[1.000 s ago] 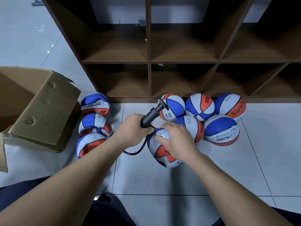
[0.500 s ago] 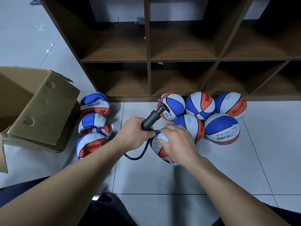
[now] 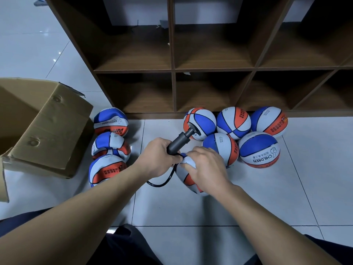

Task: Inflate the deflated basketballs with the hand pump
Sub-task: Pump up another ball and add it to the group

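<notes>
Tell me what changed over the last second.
The right hand closed further over the flat ball, pressing it smaller beside the pump. The left hand still grips the pump, hose looped below. The other balls and box stayed put.

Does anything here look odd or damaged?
Three basketballs beside the cardboard box look caved in: the far one, the middle one and the near one. They seem deflated, not damaged; the five by the shelf are round.
</notes>
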